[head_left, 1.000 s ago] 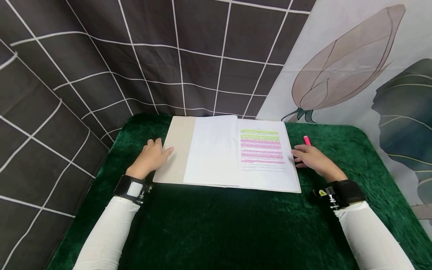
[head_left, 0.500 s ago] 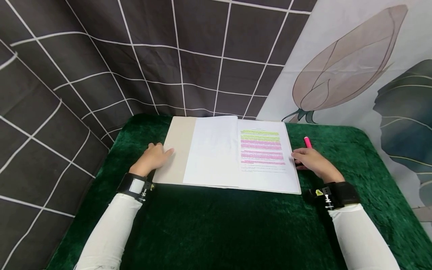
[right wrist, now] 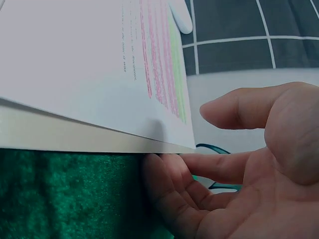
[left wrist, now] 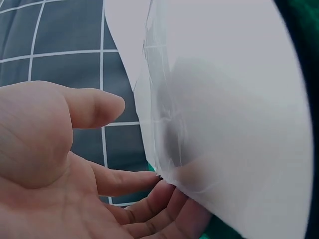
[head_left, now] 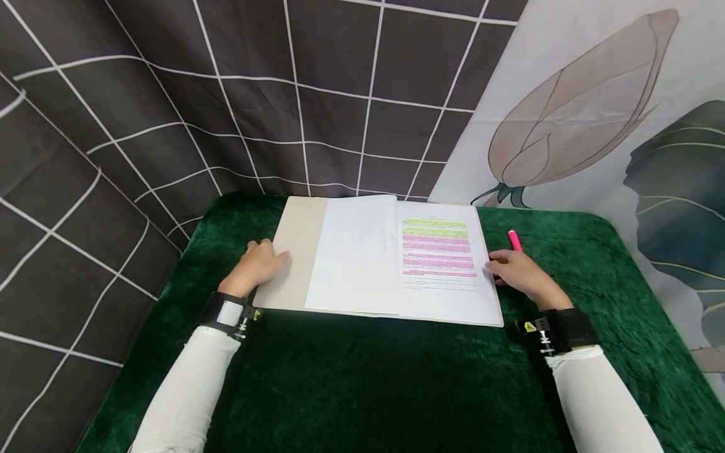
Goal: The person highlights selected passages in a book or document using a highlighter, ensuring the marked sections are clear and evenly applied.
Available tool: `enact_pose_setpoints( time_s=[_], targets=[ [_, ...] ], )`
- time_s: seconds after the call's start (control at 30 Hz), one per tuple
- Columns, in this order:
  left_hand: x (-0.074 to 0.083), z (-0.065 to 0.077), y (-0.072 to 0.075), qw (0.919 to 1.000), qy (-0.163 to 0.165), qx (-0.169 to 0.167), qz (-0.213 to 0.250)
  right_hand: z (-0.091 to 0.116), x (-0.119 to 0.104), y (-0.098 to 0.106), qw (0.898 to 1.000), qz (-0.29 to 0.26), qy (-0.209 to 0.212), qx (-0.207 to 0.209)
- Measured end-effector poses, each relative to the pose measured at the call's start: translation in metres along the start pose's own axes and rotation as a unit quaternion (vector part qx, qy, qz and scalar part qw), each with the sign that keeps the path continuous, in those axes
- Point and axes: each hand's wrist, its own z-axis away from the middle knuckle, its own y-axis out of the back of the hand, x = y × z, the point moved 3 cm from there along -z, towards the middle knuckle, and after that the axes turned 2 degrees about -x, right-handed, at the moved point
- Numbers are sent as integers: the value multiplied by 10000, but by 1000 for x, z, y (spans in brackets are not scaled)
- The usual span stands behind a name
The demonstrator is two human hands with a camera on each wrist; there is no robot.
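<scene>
An open document folder point(head_left: 296, 251) with a cream cover lies across the table. Its left sheet point(head_left: 357, 258) is blank, and the right sheet point(head_left: 438, 302) carries printed lines marked in yellow-green and pink. My left hand point(head_left: 257, 267) touches the cover's left edge. In the left wrist view its fingertips go under that edge, beside a strip of clear film point(left wrist: 167, 114), while the thumb stands apart. At the right edge is my right hand point(head_left: 521, 274); the right wrist view has its fingers bent against the edge from below and its thumb raised off the paper.
A pink highlighter point(head_left: 514, 240) lies on the table just beyond my right hand, partly hidden by it. Green plush cloth point(head_left: 362, 377) covers the table. Behind hang a dark gridded curtain point(head_left: 334, 113) and a white sheet with printed leaves point(head_left: 566, 119).
My right hand has shifted slightly left and closer against the folder's right edge. The left hand's fingers have drawn in a little at the left edge. The folder stays flat.
</scene>
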Motion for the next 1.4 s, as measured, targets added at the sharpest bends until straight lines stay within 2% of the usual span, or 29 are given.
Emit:
enact_pose_setpoints(
  time_s=[0.23, 0.47, 0.63, 0.97, 1.07, 1.2, 1.3, 1.4],
  targets=[
    [0, 0, 0, 9999, 14, 125, 54, 0, 0, -1, 10000, 72, 39, 25],
    [0, 4, 6, 9984, -391, 396, 104, 0, 2, -2, 9990, 320, 253, 202],
    [-3, 8, 12, 9958, -500, 468, 604, 0, 3, -2, 9985, 381, 301, 234],
    [-3, 20, 24, 9843, -1017, 488, 1360, 0, 2, -2, 9982, 465, 277, 245],
    [3, 26, 26, 9761, -1174, 342, 1796, 1, 3, -2, 9983, 454, 260, 260],
    [12, 33, 31, 9600, -1376, 177, 2433, 1, 3, -2, 9987, 420, 207, 224],
    [19, 39, 33, 9447, -1447, 36, 2943, 0, 3, -2, 9988, 411, 170, 192],
    [29, 47, 35, 9250, -1524, -137, 3479, 0, 3, -2, 9988, 427, 163, 175]
  ],
)
